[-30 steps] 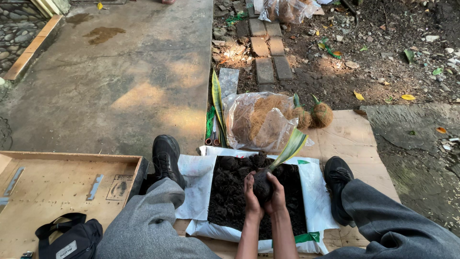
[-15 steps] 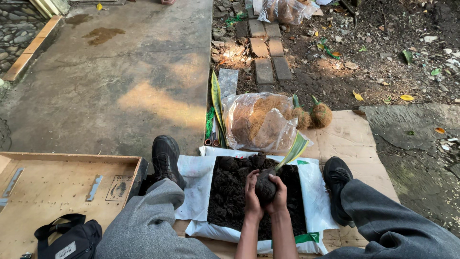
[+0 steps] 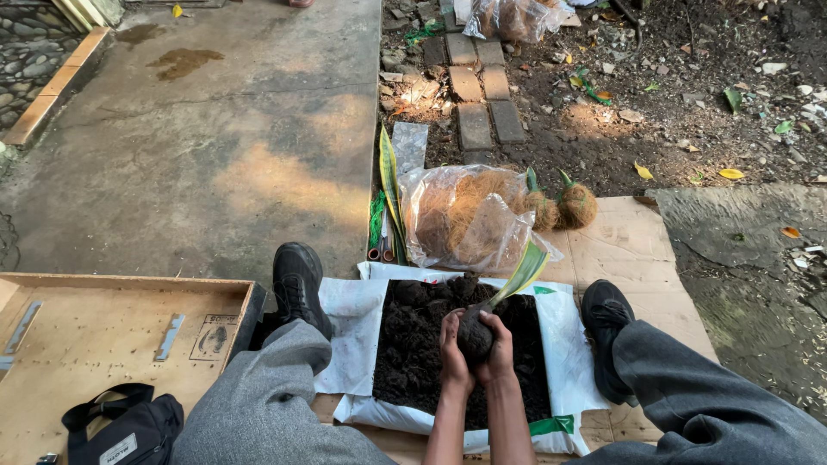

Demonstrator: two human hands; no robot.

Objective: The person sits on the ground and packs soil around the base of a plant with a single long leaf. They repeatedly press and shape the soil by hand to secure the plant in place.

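Both hands, left hand (image 3: 454, 349) and right hand (image 3: 497, 349), close tightly around a soil ball (image 3: 475, 336) above the open soil bag (image 3: 353, 319). Risk: overpressure may crumble it or snap the leaf (image 3: 524, 271).

A flattened cardboard sheet (image 3: 637, 250) anchors my spot at the edge of the concrete slab (image 3: 215, 146). Toward its far edge lies a clear plastic bag of coconut fibre (image 3: 465, 215), with two fibre-wrapped balls (image 3: 575, 205) just beside it on the cardboard. Beyond the sheet, a short run of paving bricks (image 3: 482, 95) crosses bare earth strewn with fallen leaves (image 3: 730, 173). To the sheet's left sits a shallow plywood tray (image 3: 95, 331), and a black pouch with a strap (image 3: 129, 426) rests on it.
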